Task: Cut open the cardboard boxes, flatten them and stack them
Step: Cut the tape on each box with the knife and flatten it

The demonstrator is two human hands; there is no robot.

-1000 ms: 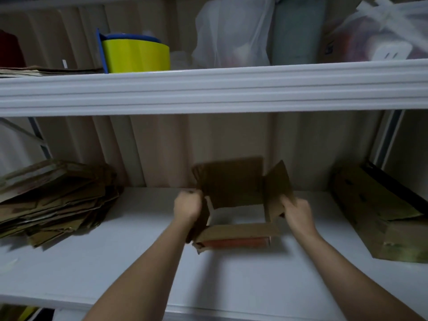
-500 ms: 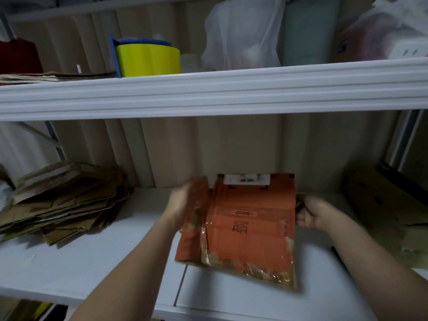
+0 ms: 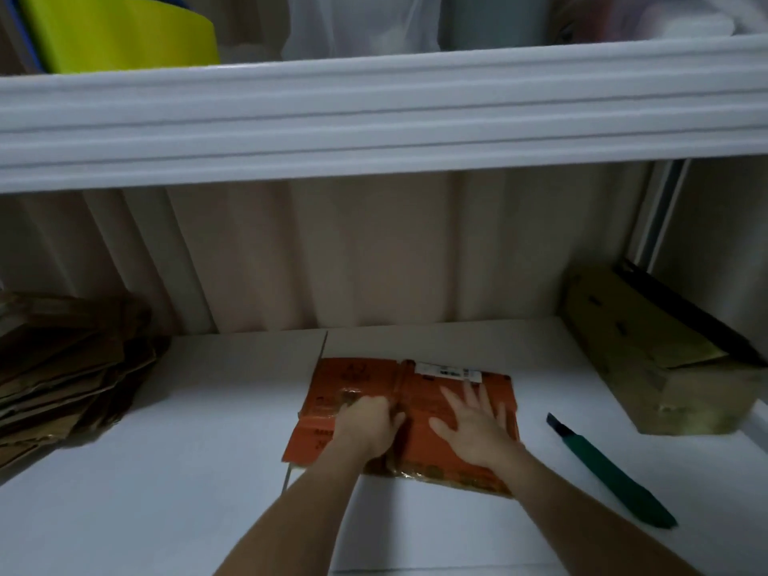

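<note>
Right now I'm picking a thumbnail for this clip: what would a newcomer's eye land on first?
The orange box, flattened on the white shelf at centre, with both hands on it: the right hand spread flat, the left hand curled at its middle fold. Next, the green knife lying to its right, and the pile of flat cardboard at far left.

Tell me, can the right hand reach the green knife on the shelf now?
Probably yes. The knife lies bare just right of the right hand, nothing between them; that hand only presses flat on the orange box.
</note>
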